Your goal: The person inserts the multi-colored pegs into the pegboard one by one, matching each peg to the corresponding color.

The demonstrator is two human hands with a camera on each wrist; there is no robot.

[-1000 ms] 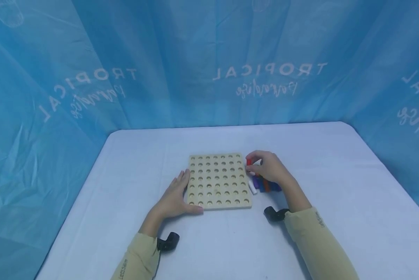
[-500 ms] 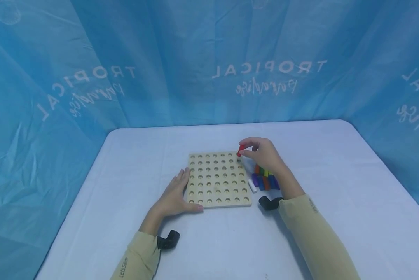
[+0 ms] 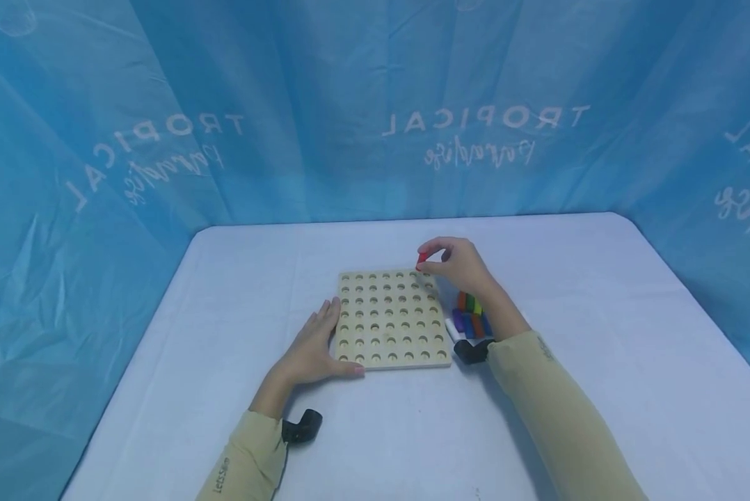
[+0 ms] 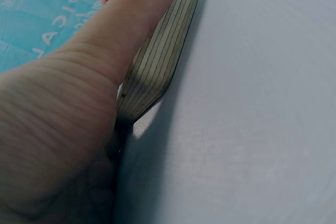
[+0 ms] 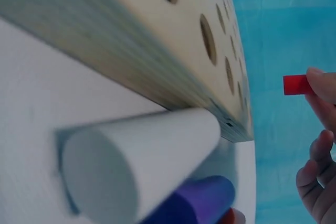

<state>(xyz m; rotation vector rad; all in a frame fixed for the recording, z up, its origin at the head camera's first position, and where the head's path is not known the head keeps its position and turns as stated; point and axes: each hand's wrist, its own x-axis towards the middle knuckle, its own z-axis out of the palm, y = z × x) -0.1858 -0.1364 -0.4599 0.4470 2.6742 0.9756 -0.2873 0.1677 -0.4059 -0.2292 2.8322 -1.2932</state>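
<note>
My right hand (image 3: 461,266) pinches a red peg (image 3: 421,261) between thumb and fingertips, close over the far right part of a square wooden pegboard (image 3: 382,334). In the right wrist view the red peg (image 5: 295,85) stands out sideways from the fingertips. Rows of round holes cover the board. My left hand (image 3: 309,353) rests at the board's near left corner, its fingers straight along the left side and the thumb along the front edge. The left wrist view has that thumb (image 4: 134,19) lying against the layered side of the board (image 4: 170,45).
A white peg (image 3: 453,329) lies beside the board's right edge. Several coloured pegs, purple (image 3: 458,321), blue, orange, green and yellow, lie just right of it, partly under my right forearm. White cloth (image 3: 375,431) covers the table; a blue curtain (image 3: 350,104) hangs behind.
My right hand has lifted the red peg from beside the coloured pegs and carried it left and away, over the board's far edge. The left hand stays at the corner.
</note>
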